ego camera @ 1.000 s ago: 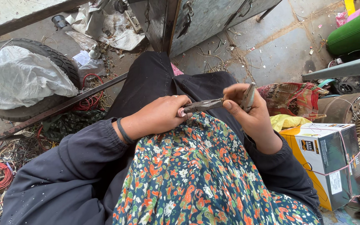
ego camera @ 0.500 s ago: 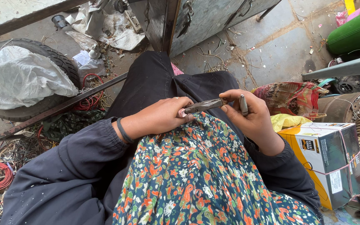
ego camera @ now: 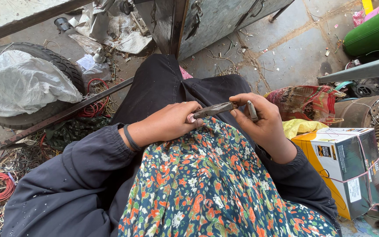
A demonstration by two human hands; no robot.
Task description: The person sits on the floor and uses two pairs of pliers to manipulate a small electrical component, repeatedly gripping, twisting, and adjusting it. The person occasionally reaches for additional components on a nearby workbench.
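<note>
pliers (ego camera: 216, 109) handles hidden in left hand (ego camera: 167, 125) | right hand (ego camera: 262, 123) fingers at tip

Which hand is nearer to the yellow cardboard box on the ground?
The right hand. It sits just up and left of the cardboard box, holding the pliers. The left hand is farther away, on the far side of the floral lap.

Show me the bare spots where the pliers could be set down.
Barest: the concrete floor between metal cabinet and green cylinder, with only small debris. The floral lap is also free. Crowded: wire tangles by the tyre, and scrap around the cardboard box.
</note>
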